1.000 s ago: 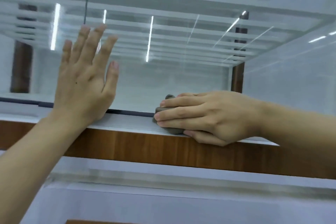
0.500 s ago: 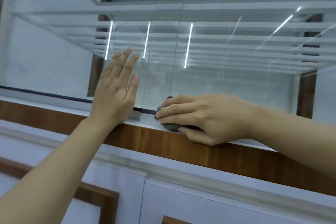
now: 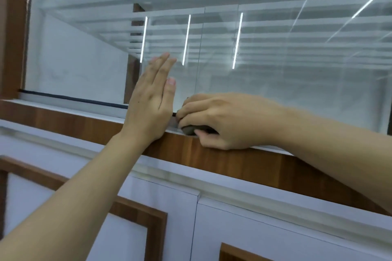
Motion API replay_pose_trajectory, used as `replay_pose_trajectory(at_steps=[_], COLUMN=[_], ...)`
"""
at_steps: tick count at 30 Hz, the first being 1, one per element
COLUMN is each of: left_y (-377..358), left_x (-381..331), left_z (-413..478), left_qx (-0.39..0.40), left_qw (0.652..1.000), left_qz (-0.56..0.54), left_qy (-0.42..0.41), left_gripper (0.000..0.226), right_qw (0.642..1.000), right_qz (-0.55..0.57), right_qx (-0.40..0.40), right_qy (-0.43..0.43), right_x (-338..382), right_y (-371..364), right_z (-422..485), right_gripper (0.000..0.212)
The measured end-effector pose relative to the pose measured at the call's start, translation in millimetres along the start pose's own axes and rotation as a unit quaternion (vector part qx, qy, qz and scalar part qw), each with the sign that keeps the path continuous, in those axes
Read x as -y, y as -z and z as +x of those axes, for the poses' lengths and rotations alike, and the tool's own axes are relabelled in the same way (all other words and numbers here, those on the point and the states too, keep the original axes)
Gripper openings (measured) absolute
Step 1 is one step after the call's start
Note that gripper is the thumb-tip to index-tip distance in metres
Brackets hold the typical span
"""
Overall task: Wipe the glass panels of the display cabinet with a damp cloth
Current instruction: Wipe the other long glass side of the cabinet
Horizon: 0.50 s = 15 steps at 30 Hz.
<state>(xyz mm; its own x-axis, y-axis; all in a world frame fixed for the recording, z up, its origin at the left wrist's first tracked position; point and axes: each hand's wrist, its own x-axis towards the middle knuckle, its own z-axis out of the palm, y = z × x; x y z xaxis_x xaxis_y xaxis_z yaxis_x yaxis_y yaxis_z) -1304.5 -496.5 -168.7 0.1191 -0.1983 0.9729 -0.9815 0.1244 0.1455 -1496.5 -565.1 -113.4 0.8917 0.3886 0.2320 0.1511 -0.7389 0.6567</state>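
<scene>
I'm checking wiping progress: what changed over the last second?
The right hand slid the cloth left along the ledge, closing the gap to the left hand, whose spread fingers drew together. Unchanged: left palm flat against the glass, right hand holding the cloth.

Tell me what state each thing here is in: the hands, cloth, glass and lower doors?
Glass panel: upright, reflecting light strips.
Grey cloth: bunched up, mostly hidden.
Left hand: fingers straight, flat against the glass panel.
Right hand: curled round the grey cloth at the panel's bottom edge.
Lower cabinet doors: closed.
</scene>
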Motion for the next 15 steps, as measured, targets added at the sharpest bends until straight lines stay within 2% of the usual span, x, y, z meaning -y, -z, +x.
replay_pose_trajectory(at_steps=[5,9,12,15], left_y=[6,31,56,80], left_x=[0,-15,-37,-65], left_z=[-6,-12,-18,-21], left_qx=[0.015,0.077,0.133,0.189], left_qw=[0.999,0.993,0.981,0.955], left_qz=[-0.036,-0.042,-0.043,-0.065], left_qy=[0.016,0.082,0.136,0.218], left_gripper=[0.051,0.049,0.049,0.048], right_qw=[0.995,0.973,0.94,0.877], right_qz=[0.057,0.168,0.266,0.379], right_qx=[-0.077,-0.134,-0.151,-0.147], right_qy=[-0.036,-0.081,-0.15,-0.257], right_x=[3,6,15,34], right_y=[-5,1,7,14], right_z=[-2,-6,-13,-25], right_gripper=[0.031,0.033,0.034,0.038])
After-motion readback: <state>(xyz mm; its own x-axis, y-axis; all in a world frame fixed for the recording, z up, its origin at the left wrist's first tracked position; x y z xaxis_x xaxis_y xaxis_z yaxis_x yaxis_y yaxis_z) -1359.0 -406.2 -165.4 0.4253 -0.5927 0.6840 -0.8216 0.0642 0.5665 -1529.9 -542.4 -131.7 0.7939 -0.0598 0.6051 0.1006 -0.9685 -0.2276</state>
